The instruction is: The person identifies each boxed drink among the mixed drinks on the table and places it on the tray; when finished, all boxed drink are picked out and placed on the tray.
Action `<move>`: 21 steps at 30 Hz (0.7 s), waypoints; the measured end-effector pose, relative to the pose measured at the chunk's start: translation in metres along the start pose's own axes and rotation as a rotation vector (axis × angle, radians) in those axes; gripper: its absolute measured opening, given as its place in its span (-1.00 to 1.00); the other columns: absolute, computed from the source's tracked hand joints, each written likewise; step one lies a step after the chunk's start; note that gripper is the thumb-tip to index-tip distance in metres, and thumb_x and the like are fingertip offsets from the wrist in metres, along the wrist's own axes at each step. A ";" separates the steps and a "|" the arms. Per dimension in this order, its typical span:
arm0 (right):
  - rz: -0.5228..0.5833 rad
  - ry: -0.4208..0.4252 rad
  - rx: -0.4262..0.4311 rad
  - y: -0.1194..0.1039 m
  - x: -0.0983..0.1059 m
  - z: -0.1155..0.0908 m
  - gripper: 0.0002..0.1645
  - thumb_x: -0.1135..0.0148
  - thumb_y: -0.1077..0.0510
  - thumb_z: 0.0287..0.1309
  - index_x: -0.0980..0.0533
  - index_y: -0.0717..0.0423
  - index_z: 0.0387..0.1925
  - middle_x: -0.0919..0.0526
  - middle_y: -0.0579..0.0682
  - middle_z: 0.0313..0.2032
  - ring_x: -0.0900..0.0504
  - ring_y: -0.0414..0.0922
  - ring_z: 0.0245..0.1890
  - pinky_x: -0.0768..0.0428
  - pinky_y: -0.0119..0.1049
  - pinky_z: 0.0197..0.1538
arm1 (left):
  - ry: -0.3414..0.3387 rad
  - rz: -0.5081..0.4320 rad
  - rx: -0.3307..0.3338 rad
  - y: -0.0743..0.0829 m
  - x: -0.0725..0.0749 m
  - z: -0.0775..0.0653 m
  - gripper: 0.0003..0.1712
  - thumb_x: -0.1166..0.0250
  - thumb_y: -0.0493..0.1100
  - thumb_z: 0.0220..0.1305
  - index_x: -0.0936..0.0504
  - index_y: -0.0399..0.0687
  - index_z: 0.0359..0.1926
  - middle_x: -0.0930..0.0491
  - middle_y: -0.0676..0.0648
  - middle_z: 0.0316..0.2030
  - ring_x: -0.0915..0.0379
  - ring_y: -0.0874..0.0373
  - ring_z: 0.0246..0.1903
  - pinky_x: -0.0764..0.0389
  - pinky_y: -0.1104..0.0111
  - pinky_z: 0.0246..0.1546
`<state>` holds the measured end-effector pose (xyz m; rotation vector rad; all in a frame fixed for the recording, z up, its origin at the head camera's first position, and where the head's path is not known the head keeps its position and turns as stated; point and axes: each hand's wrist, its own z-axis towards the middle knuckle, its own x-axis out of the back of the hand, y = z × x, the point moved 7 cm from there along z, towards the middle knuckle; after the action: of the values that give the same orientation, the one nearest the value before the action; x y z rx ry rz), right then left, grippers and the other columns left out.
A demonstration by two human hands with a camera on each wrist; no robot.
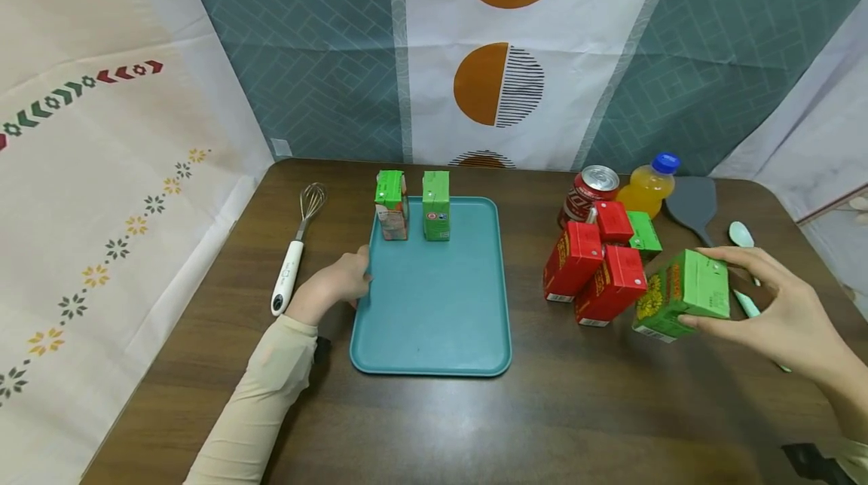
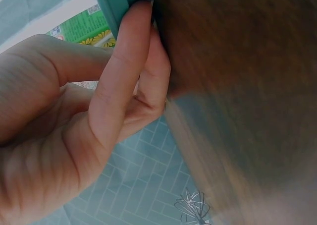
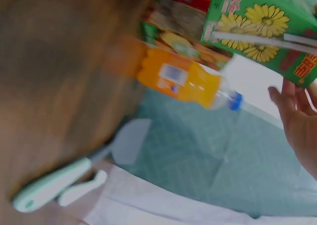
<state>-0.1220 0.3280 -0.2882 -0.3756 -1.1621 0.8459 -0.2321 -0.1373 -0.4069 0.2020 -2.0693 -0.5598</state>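
Observation:
My right hand (image 1: 787,312) grips a green drink carton (image 1: 701,285) between thumb and fingers, tilted, at the right of the table. Yellow flowers show on that carton's side (image 3: 257,24) in the right wrist view. My left hand (image 1: 339,282) holds the left rim of a teal tray (image 1: 434,304); in the left wrist view its fingertips meet the tray's edge (image 2: 116,7). At the tray's far end stand a green-topped carton with a pinkish front (image 1: 392,210) and a plain green carton (image 1: 436,206). Beside the held carton are several red cartons (image 1: 613,282).
Behind the red cartons stand a red soda can (image 1: 588,195), an orange drink bottle (image 1: 649,187) and another green carton (image 1: 644,233). A grey spatula (image 1: 693,206) and a pale green spoon (image 1: 741,234) lie at far right. A whisk (image 1: 288,274) lies left of the tray.

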 end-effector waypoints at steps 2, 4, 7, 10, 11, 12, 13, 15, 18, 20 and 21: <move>0.029 0.028 0.049 -0.008 0.007 0.002 0.15 -0.50 0.67 -0.82 -0.40 0.36 0.14 -0.45 -0.05 0.02 -0.46 -0.36 -0.09 -0.40 -0.73 -0.09 | -0.001 0.000 0.010 -0.001 0.000 -0.001 -0.27 0.04 -0.34 0.35 0.23 -0.58 0.34 -0.54 -0.28 -0.48 -0.51 0.11 -0.71 -0.50 0.39 -0.63; 0.055 0.063 0.101 -0.015 0.013 0.003 0.20 -0.45 0.73 -0.92 -0.39 0.42 0.13 -0.46 0.00 0.00 -0.46 -0.30 -0.09 -0.42 -0.70 -0.07 | 0.001 0.010 0.013 -0.001 0.000 -0.001 -0.26 0.04 -0.34 0.35 0.24 -0.60 0.34 -0.54 -0.27 -0.49 -0.50 0.12 -0.71 -0.49 0.39 -0.62; 0.198 0.102 0.186 -0.025 0.021 0.007 0.14 -0.49 0.69 -0.84 -0.33 0.57 0.11 -0.43 0.09 -0.01 -0.51 -0.24 -0.08 -0.46 -0.62 -0.05 | 0.000 0.018 0.014 -0.002 0.000 -0.001 -0.26 0.04 -0.34 0.35 0.25 -0.60 0.34 -0.54 -0.29 -0.47 -0.49 0.12 -0.72 -0.49 0.39 -0.62; 0.303 0.143 0.238 -0.037 0.026 0.012 0.05 -0.60 0.39 -0.55 -0.29 0.63 0.12 -0.40 0.08 -0.01 -0.53 -0.22 -0.08 -0.47 -0.57 -0.03 | -0.002 0.024 0.010 -0.002 -0.001 -0.001 -0.26 0.05 -0.35 0.35 0.26 -0.60 0.34 -0.55 -0.35 -0.40 -0.48 0.13 -0.72 -0.50 0.38 -0.62; 0.371 0.149 0.269 -0.042 0.027 0.015 0.05 -0.59 0.30 -0.48 -0.27 0.66 0.11 -0.39 0.10 -0.01 -0.52 -0.18 -0.07 -0.47 -0.55 -0.02 | -0.003 0.024 0.008 -0.002 -0.001 0.000 -0.26 0.06 -0.35 0.35 0.26 -0.60 0.34 -0.55 -0.37 -0.37 -0.48 0.13 -0.72 -0.50 0.38 -0.63; 0.398 0.157 0.289 -0.048 0.027 0.017 0.05 -0.58 0.23 -0.44 -0.26 0.67 0.11 -0.38 0.10 0.00 -0.51 -0.17 -0.05 -0.47 -0.54 0.00 | -0.002 0.026 0.008 -0.002 -0.001 0.000 -0.26 0.06 -0.35 0.35 0.26 -0.60 0.34 -0.55 -0.39 -0.34 -0.47 0.13 -0.72 -0.50 0.38 -0.63; 0.436 0.167 0.309 -0.055 0.027 0.020 0.06 -0.58 0.21 -0.42 -0.26 0.68 0.10 -0.38 0.11 0.01 -0.48 -0.15 -0.03 -0.48 -0.53 0.00 | -0.001 0.026 0.011 -0.002 -0.001 0.000 -0.26 0.06 -0.35 0.35 0.27 -0.60 0.34 -0.55 -0.41 -0.32 -0.47 0.13 -0.72 -0.50 0.38 -0.63; 0.520 0.174 0.348 -0.068 0.026 0.027 0.05 -0.57 0.21 -0.41 -0.26 0.70 0.10 -0.37 0.13 0.02 -0.42 -0.10 0.03 -0.47 -0.50 0.02 | -0.003 0.022 0.014 -0.003 -0.001 0.000 -0.26 0.06 -0.35 0.35 0.27 -0.59 0.35 -0.54 -0.41 -0.31 -0.47 0.13 -0.73 -0.50 0.38 -0.63; 0.660 0.202 0.384 -0.087 0.022 0.036 -0.02 -0.58 0.36 -0.47 -0.29 0.70 0.06 -0.37 0.18 0.01 -0.45 -0.05 0.03 -0.48 -0.46 0.01 | -0.004 0.017 0.011 -0.002 -0.001 0.001 -0.26 0.06 -0.36 0.35 0.27 -0.59 0.34 -0.54 -0.39 -0.33 -0.48 0.12 -0.72 -0.50 0.37 -0.63; 0.694 0.237 0.403 -0.099 0.018 0.042 -0.06 -0.58 0.40 -0.49 -0.33 0.67 0.04 -0.39 0.20 0.00 -0.50 -0.06 -0.01 -0.51 -0.46 -0.03 | -0.005 0.025 0.009 -0.001 -0.001 0.001 -0.26 0.06 -0.36 0.35 0.26 -0.60 0.34 -0.54 -0.40 -0.30 -0.48 0.12 -0.70 -0.50 0.38 -0.61; 0.708 0.255 0.410 -0.104 0.015 0.046 -0.09 -0.57 0.42 -0.50 -0.36 0.66 0.02 -0.40 0.21 -0.01 -0.53 -0.06 -0.05 -0.53 -0.49 -0.11 | -0.004 0.027 0.006 -0.001 -0.001 0.000 -0.26 0.06 -0.36 0.35 0.26 -0.60 0.34 -0.53 -0.42 -0.27 -0.49 0.11 -0.69 -0.50 0.37 -0.61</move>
<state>-0.1215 0.2651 -0.1929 -0.5445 -0.5827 1.5691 -0.2322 -0.1375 -0.4079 0.1766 -2.0748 -0.5376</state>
